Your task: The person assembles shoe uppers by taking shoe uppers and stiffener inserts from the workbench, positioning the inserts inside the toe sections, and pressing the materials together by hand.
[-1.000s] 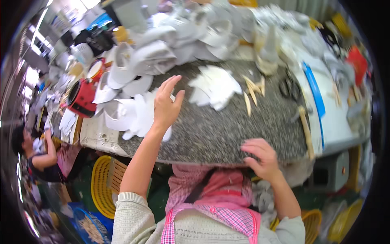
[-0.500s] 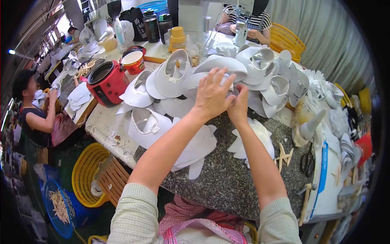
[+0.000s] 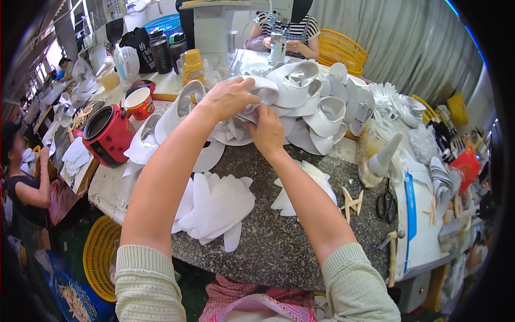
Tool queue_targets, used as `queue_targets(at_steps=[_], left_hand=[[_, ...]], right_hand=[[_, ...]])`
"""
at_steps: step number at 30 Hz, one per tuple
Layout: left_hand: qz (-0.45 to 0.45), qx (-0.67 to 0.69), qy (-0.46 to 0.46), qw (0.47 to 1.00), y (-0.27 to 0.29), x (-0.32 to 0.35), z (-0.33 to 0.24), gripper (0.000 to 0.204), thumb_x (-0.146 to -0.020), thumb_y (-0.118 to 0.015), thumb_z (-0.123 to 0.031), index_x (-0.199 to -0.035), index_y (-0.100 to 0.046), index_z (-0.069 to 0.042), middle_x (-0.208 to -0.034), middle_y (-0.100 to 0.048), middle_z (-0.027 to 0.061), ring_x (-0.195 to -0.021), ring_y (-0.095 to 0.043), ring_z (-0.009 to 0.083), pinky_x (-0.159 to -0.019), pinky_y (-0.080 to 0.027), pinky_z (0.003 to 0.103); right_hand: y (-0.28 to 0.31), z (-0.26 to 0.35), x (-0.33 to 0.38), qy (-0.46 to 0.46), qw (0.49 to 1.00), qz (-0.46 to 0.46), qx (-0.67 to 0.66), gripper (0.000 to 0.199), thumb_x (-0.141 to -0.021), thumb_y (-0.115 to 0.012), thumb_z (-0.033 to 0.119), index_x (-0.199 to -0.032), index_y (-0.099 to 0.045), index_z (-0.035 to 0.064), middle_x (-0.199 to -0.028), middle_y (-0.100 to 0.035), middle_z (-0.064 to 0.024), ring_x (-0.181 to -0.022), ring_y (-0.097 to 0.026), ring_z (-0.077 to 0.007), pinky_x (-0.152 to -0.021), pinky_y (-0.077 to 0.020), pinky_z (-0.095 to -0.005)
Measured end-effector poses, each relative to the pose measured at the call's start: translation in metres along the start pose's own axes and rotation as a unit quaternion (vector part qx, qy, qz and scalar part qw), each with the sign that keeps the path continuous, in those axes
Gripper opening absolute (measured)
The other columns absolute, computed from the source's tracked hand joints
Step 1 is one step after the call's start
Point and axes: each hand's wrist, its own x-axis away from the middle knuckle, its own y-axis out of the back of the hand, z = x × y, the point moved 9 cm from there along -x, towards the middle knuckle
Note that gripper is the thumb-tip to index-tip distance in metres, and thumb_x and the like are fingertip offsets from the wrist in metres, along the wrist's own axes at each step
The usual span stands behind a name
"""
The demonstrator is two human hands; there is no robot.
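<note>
White stitched shoe uppers (image 3: 324, 117) lie heaped along the far side of the stone work slab (image 3: 300, 252). My left hand (image 3: 230, 100) reaches over the heap, its fingers curled on the edge of one white shoe upper (image 3: 262, 86). Close by to the right, my right hand (image 3: 269, 131) has its fingertips drawn together at the lower edge of that same piece; the fingertips are partly hidden. Nearer me lie two piles of flat white cut pieces, one left pile (image 3: 217, 206) between my forearms and one right pile (image 3: 308, 185) partly behind my right forearm.
Wooden sticks (image 3: 351, 204), black scissors (image 3: 386, 206) and a hammer (image 3: 392, 257) lie at the right. A white cone-topped pot (image 3: 383, 155) stands behind them. At the left are a red cooker (image 3: 106, 134) and a red paper tub (image 3: 139, 103). Other people sit at the far side and left.
The view has swung so the bench appears further left. My hands have moved apart, the left now gripping an upper's edge from the left. One near upper is now behind my left forearm.
</note>
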Motion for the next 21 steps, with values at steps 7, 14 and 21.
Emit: queue_targets(at_steps=[7, 14, 21], left_hand=[[0.057, -0.106, 0.044, 0.992, 0.002, -0.010, -0.011, 0.019, -0.073, -0.059, -0.013, -0.088, -0.069, -0.021, -0.109, -0.056, 0.0021, -0.101, -0.055, 0.0212, -0.081, -0.048, 0.035], [-0.054, -0.062, 0.117, 0.990, 0.000, 0.002, 0.027, 0.017, -0.075, -0.056, -0.009, -0.087, -0.067, -0.015, -0.104, -0.061, 0.0043, -0.092, -0.061, 0.0244, -0.074, -0.050, 0.039], [-0.070, -0.010, 0.243, 0.967, 0.011, 0.017, 0.043, 0.024, -0.076, -0.050, -0.002, -0.093, -0.064, -0.011, -0.093, -0.064, 0.0094, -0.081, -0.063, 0.0301, -0.072, -0.049, 0.040]], right_hand=[[0.009, 0.015, -0.002, 0.037, 0.997, 0.034, 0.060, 0.022, -0.065, -0.069, 0.016, -0.079, -0.054, 0.0085, -0.078, -0.055, -0.0074, -0.069, -0.058, -0.0298, -0.059, -0.0480, -0.0404], [0.054, 0.020, 0.045, 0.160, 0.986, -0.005, 0.052, 0.014, -0.065, -0.063, 0.007, -0.076, -0.054, 0.0063, -0.071, -0.053, -0.0082, -0.060, -0.057, -0.0268, -0.050, -0.0456, -0.0363], [0.085, 0.006, 0.092, 0.033, 0.997, -0.028, -0.064, 0.027, -0.065, -0.064, -0.001, -0.090, -0.056, 0.0041, -0.077, -0.054, -0.0103, -0.064, -0.057, -0.0279, -0.053, -0.0449, -0.0356]])
